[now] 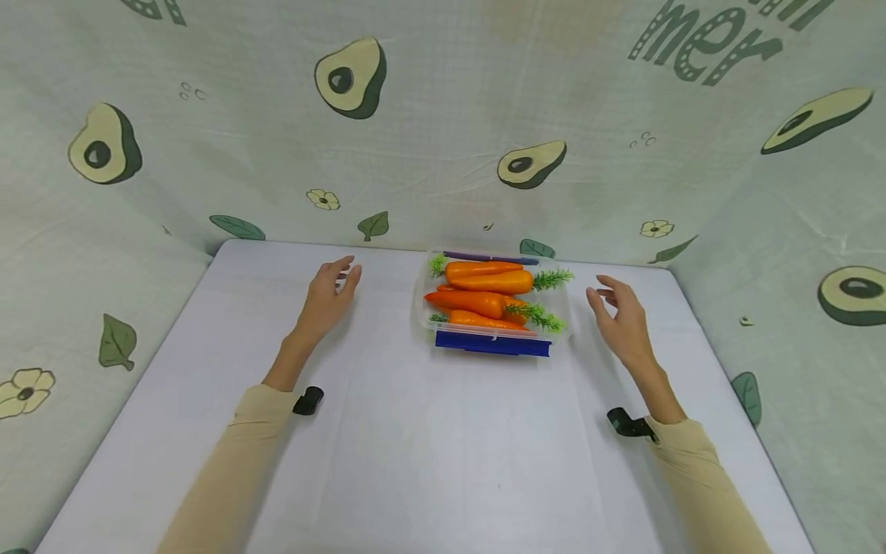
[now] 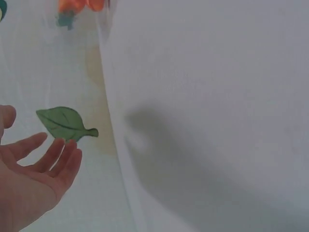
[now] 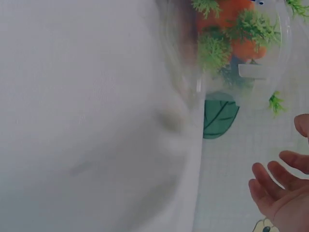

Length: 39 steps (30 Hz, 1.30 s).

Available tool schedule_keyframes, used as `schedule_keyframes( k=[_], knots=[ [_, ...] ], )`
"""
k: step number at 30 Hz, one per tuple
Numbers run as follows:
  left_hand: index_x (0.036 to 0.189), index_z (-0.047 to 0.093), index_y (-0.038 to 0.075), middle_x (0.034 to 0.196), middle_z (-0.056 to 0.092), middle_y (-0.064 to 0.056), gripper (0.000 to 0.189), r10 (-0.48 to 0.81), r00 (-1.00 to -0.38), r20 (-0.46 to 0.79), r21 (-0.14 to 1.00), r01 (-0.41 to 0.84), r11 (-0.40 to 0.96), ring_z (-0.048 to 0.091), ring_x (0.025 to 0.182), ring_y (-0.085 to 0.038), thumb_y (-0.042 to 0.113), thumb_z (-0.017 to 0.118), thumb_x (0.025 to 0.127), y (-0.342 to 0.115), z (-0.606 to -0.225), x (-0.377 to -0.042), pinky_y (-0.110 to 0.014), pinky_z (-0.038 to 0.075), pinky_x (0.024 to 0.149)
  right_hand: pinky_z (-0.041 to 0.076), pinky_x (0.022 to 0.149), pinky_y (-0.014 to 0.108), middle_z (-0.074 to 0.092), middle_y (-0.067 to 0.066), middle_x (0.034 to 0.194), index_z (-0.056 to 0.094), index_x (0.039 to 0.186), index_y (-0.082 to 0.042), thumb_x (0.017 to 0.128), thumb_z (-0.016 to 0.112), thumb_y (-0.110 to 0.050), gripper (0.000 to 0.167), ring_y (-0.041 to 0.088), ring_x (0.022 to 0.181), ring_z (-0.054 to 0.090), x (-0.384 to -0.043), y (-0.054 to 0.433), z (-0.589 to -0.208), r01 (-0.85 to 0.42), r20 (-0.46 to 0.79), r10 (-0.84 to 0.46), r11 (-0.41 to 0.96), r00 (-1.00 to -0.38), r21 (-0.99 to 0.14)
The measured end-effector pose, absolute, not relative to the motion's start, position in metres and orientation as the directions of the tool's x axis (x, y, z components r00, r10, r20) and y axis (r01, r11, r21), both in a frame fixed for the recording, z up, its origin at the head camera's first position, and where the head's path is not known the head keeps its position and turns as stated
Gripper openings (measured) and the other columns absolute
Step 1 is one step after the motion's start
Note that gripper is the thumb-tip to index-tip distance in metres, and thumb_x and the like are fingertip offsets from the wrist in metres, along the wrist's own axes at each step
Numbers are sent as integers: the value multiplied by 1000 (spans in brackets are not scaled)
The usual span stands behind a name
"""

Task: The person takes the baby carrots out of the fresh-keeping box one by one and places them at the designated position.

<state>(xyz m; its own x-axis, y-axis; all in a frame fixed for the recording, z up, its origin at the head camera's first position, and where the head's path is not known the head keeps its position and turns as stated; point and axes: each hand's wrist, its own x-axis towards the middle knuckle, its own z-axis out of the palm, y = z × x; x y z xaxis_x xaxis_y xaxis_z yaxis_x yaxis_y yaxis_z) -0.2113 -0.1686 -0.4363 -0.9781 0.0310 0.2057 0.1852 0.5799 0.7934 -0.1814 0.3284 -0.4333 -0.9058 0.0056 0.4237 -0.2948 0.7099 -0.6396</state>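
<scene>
A clear plastic container (image 1: 424,308) with blue side clips (image 1: 493,343) stands near the back of the white table. Several orange carrots (image 1: 484,303) with green leafy tops lie in it, some tops poking past the rim on the right. To its left, apart from it, my left hand (image 1: 331,298) hovers with loosely bent fingers and holds nothing. On the right side my right hand (image 1: 621,319) is closer to the container, also without touching it, its fingers relaxed. In the right wrist view, carrot tops (image 3: 215,48) show through the clear wall.
A white cloth covers the table (image 1: 443,438). Behind it and along both sides hangs a pale curtain (image 1: 443,115) printed with avocados and leaves. Black wrist cameras sit at the left cuff (image 1: 308,401) and the right cuff (image 1: 628,423).
</scene>
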Motion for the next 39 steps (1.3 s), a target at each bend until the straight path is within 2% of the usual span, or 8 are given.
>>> schedule_keyframes(
  k=[9,17,24,30,33,39],
  knots=[
    [150,48,-2,136,55,-23,53,80,-984,159,861,178,477,56,124,-39,33,50,110,-137,-436,-214,-48,46,105,39,111,57,45,26,152,42,153,2,109,50,-40,61,44,134,49,-181,310,-429,-147,199,12,627,-980,-765],
    [155,44,4,142,53,-20,61,115,-992,59,887,105,449,54,127,-38,44,48,109,-116,-443,-214,-50,44,109,35,114,60,36,25,159,32,158,2,109,45,-46,69,45,142,41,-182,298,-428,-75,65,-37,568,-997,-820],
    [154,45,5,140,56,-19,59,149,-989,16,929,70,364,62,119,-34,42,51,108,-99,-445,-216,-46,52,102,34,114,60,35,25,160,27,161,0,109,45,-47,72,44,142,40,-182,293,-431,-23,-10,-60,528,-998,-849],
    [156,43,7,141,56,-17,62,173,-984,-29,931,36,362,62,118,-32,42,55,106,-88,-447,-216,-43,55,97,32,116,59,39,26,156,26,161,0,109,45,-49,74,43,141,42,-182,289,-431,12,-39,-42,504,-998,-864],
    [156,44,8,143,55,-17,65,180,-983,-37,930,32,366,61,120,-32,44,59,104,-84,-447,-216,-42,55,97,30,117,58,45,27,153,28,161,0,110,43,-47,71,42,140,43,-182,289,-432,21,-41,-30,486,-999,-874],
    [155,45,6,143,55,-18,65,177,-983,-36,938,28,347,60,121,-32,37,66,102,-80,-444,-215,-43,55,98,36,110,55,51,30,146,34,159,0,112,41,-39,61,39,132,46,-183,293,-433,21,-33,-17,455,-999,-890]
  ],
)
